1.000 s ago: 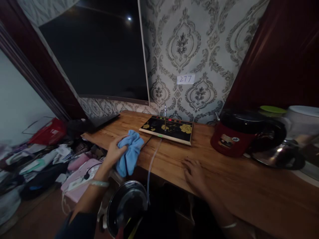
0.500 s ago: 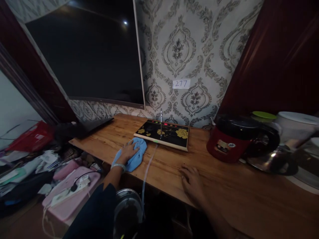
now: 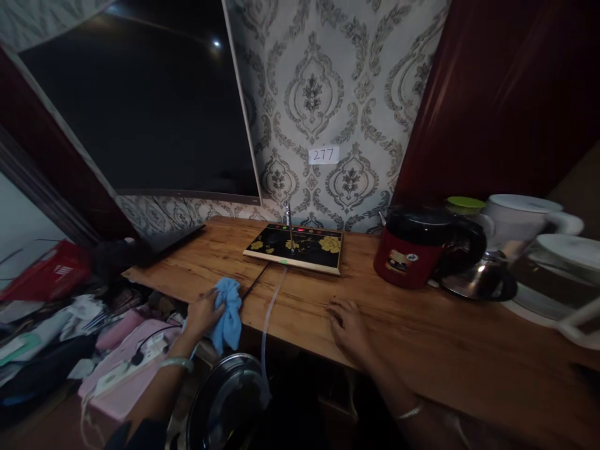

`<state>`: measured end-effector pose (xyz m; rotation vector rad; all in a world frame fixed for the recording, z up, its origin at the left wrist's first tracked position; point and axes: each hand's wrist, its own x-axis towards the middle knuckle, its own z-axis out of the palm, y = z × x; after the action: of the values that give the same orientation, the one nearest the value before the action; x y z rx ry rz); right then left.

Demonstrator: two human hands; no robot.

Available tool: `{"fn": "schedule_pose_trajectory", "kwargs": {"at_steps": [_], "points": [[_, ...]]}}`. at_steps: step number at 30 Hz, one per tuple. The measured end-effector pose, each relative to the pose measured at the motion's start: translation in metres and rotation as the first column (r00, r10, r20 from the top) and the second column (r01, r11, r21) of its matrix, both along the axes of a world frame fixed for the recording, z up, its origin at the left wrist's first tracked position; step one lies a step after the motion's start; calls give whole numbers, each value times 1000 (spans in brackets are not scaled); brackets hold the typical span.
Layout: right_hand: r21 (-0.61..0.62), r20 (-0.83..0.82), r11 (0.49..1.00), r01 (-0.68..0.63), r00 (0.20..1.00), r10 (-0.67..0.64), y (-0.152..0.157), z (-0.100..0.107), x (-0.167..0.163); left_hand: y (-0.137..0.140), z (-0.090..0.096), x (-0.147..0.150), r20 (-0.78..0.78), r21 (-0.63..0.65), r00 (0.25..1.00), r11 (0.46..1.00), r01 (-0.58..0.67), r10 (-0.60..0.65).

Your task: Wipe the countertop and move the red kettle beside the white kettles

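My left hand [image 3: 205,314] grips a crumpled blue cloth [image 3: 227,315] at the front edge of the wooden table [image 3: 290,306], and part of the cloth hangs over that edge. My right hand [image 3: 347,325] rests on the tabletop with its fingers loosely spread and nothing in them. Between and beyond the hands sits a black panel with gold flowers [image 3: 300,247], which carries a slim metal spout [image 3: 289,228] and lit buttons. From its front a clear tube [image 3: 270,312] and a dark cord [image 3: 255,281] run toward the table edge.
A red and black kettle [image 3: 407,250], a metal pot [image 3: 475,275] and clear pitchers [image 3: 520,219] stand on the right. A round lidded metal pot [image 3: 228,400] is below the table edge. Clutter and a pink box with a power strip [image 3: 126,369] lie at left.
My left hand has drawn the cloth left and toward me, from beside the panel to the table edge, uncovering a dark cord. My right hand stays resting on the table. The view has shifted slightly.
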<state>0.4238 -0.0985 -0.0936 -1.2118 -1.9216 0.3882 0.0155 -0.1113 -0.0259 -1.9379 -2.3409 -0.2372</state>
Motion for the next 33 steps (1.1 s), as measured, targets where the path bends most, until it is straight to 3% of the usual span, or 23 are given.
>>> {"fn": "schedule_pose_trajectory", "kwargs": {"at_steps": [2,4,7,10,13,15,17,21,25,28,30,33], "points": [[2,-9,1000,4,1000,-4,0,0,0,-14,2,-3,34,30,999,1000,9,-11],[-4,-23,1000,7,1000,-7,0,0,-1,-27,5,-5,163,76,987,997,-2,-10],[-14,-62,1000,-5,998,4,3,0,-2,-41,14,2,449,155,893,983,-98,19],[-30,-140,999,-24,990,19,8,0,-2,-44,28,31,597,260,799,960,-101,-77],[-49,-253,998,-26,968,12,10,-1,7,-29,43,78,563,370,775,926,74,-287],[-40,-290,999,-9,957,-3,6,-4,19,-10,50,114,467,440,761,865,242,-450],[-25,-278,999,22,960,-28,-1,-9,34,14,52,149,367,481,761,810,337,-534],[-25,-211,998,65,975,-69,-16,-14,57,65,50,206,219,425,813,803,418,-540],[-53,-177,996,66,981,-74,-20,-7,60,97,42,243,161,217,892,897,385,-422],[-65,-125,995,70,989,-77,-20,0,56,104,35,261,170,157,933,944,292,-317],[-60,-102,996,62,992,-68,-21,3,55,103,31,270,170,158,923,934,321,-346],[-57,-92,998,37,995,-42,-22,6,56,98,26,278,168,163,840,854,493,-517]]}}
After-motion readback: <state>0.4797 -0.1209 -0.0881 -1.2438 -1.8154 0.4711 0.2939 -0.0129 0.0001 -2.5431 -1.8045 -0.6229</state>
